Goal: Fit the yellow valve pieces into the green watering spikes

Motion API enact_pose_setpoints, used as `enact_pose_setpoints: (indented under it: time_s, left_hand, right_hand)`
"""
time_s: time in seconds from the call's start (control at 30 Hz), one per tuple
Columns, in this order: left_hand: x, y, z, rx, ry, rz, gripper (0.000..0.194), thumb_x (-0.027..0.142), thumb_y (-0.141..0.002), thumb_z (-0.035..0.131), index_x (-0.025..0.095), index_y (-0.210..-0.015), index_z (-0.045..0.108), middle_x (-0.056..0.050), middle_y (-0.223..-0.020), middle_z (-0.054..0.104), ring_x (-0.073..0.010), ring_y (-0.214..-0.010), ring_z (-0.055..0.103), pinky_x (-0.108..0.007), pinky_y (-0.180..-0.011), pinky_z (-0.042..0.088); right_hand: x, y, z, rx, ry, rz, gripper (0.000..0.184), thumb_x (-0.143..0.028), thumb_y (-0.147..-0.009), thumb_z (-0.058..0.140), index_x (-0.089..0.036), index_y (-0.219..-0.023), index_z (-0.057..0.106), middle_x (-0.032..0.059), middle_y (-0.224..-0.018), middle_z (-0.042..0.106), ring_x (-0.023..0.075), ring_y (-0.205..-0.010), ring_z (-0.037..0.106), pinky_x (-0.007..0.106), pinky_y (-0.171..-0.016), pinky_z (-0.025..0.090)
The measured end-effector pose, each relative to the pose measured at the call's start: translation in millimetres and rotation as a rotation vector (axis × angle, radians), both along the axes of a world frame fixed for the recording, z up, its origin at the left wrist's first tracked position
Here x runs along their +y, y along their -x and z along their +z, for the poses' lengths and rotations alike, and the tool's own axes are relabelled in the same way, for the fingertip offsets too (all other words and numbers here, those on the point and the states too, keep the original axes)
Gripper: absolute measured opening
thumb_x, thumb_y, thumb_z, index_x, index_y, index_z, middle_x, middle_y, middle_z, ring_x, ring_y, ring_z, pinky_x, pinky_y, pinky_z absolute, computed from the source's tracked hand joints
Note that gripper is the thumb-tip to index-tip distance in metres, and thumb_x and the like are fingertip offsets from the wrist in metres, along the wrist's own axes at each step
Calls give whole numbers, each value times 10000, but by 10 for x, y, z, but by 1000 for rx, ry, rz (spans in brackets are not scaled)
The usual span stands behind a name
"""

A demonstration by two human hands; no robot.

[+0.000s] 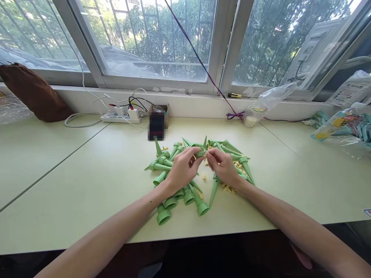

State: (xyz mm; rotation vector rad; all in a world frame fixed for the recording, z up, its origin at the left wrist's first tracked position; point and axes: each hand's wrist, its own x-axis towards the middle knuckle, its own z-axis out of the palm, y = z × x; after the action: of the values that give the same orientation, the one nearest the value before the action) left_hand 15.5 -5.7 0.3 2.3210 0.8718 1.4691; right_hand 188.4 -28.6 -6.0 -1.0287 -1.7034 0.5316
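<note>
Between its thumb and fingers my left hand (185, 162) holds a green plastic watering spike (201, 151), its round open end showing. My right hand (222, 164) is closed in a pinch right beside that end; what sits in its fingertips is too small to make out. Several green spikes lie below and left of my left hand, among them one spike (202, 206) with its ribbed collar toward me. More spikes (246, 168) lie right of my right hand, mixed with small yellow plugs (228, 188). A single yellow plug (204, 177) rests between my hands.
Behind the spikes stands a small box (164, 114) with a blurred dark front. A power strip (121, 117) with cables is against the wall. A bagged cup (251, 120) and plastic packets (342, 123) are to the right, a brown bag (34, 92) to the left.
</note>
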Motion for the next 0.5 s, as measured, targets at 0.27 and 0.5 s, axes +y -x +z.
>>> enact_pose_setpoints:
  time_s: [0.27, 0.5]
  left_hand:
    - [-8, -4, 6, 4, -6, 6, 113, 211, -897, 650, 190, -1003, 618, 7, -777, 636, -85, -571, 551, -201, -550, 474]
    - [-16, -11, 4, -6, -9, -5, 116, 210, -894, 652, 189, -1003, 618, 6, -797, 640, -72, -552, 538, -194, -539, 467]
  right_hand:
    - [-5, 2, 2, -1, 2, 8, 255, -381, -999, 494, -221, -809, 548, -43, -557, 495, 125, -494, 451, 274, -525, 385]
    - [-1, -2, -6, -3, -7, 4, 271, -373, -1001, 493, -219, -784, 544, -43, -551, 491, 121, -490, 445, 270, -518, 375]
